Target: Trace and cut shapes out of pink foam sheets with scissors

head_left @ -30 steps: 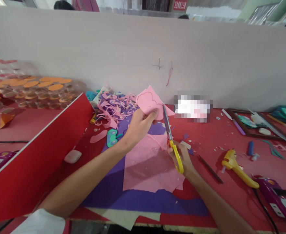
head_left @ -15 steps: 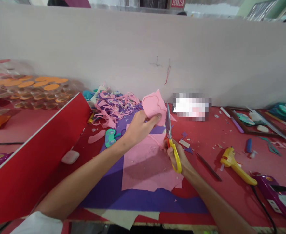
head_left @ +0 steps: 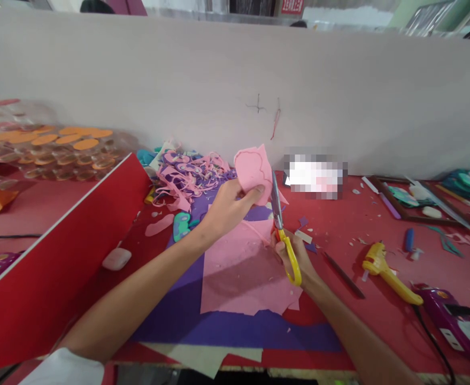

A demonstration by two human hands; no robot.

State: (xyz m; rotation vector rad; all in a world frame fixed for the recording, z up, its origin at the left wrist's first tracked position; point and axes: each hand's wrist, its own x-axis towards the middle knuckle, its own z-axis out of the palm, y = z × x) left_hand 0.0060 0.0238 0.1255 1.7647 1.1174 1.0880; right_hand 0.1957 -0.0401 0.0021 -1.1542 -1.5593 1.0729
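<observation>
My left hand (head_left: 235,204) pinches a piece of pink felt or foam sheet (head_left: 253,167) with a wavy outline marked on it, thumb on the near face. In my right hand (head_left: 294,251) is a pair of scissors (head_left: 275,206) with yellow handles. Their blades point up at the right edge of the pink piece; whether they are parted is hard to make out. Below both hands lies a larger pink sheet (head_left: 243,278) with ragged edges, on top of a purple sheet (head_left: 170,321).
Pink and purple scraps (head_left: 190,176) are heaped at the back left, beside a red board (head_left: 78,246). To the right are a brown stick (head_left: 344,275), a yellow glue gun (head_left: 389,272), a purple power strip (head_left: 455,321) and a brown frame (head_left: 415,216). A grey partition (head_left: 158,80) stands behind.
The pink piece has tilted slightly, and its top corner sits a little further right. The scissors have shifted only slightly, staying at its right edge.
</observation>
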